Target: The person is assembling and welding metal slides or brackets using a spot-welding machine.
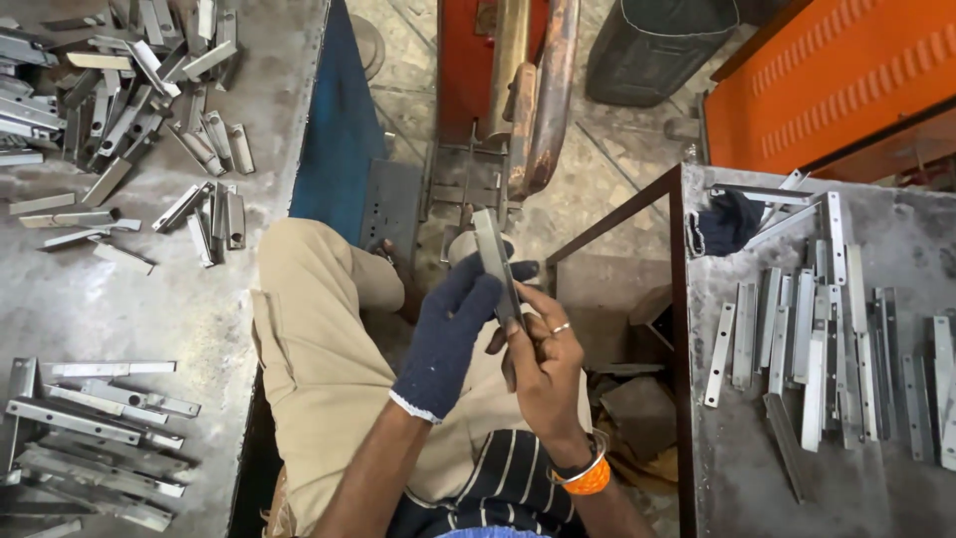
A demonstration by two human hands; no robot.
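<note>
I grip a metal strip (495,261) between my gloved left hand (450,334) and bare right hand (541,361), over my knee. Loose strips (807,339) lie on the table (896,498) at three o'clock, more strips (129,100) at ten.

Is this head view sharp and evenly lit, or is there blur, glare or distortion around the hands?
Head view: soft, even light, no hard shadows; mild sheen on the metal strips at right. The gloved left hand, the bare right hand and the metal strip they hold are slightly soft. Wide-angle bending shows at the table edge.
</note>
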